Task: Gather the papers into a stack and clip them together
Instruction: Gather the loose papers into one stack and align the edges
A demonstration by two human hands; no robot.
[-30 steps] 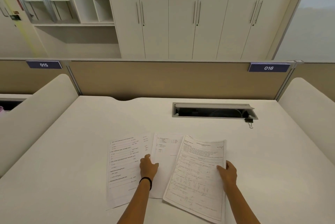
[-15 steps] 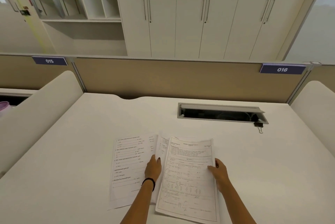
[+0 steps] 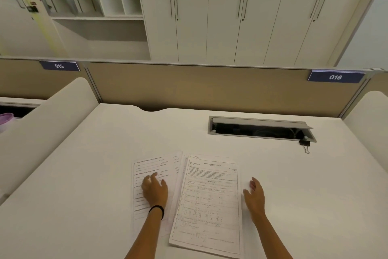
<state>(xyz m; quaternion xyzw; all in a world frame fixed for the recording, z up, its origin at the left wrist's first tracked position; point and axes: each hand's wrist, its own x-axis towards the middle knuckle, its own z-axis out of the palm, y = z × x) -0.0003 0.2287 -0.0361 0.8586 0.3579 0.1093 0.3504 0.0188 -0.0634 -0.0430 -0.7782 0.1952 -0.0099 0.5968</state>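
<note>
Since half a second ago, my left hand [image 3: 155, 190] has slid off the seam between the pages and now lies flat on the left sheet [image 3: 150, 169], fingers spread and straight, gripping nothing. My right hand [image 3: 255, 194] has let go of the right sheet [image 3: 207, 202], whose edge it was touching. It now sits just beside that edge over the desk [image 3: 105, 153], fingers loose and open. The papers themselves have barely shifted. The right sheet lies over most of the middle sheet [image 3: 181, 172], and the left sheet is fanned out to the side, not yet squared up with the others. The binder clip [image 3: 304, 143] is where it was, well apart from the papers at the right corner of the cable tray [image 3: 260, 121].

The middle sheet shows only as a narrow strip and a top edge. My left hand is smeared with motion, so I cannot pick out each finger. I cannot tell whether my right hand touches the desk or hovers above it. The print is too fine to read. Both forearms are cut off at the bottom, and a black wristband [image 3: 157, 210] circles the left wrist.
</note>
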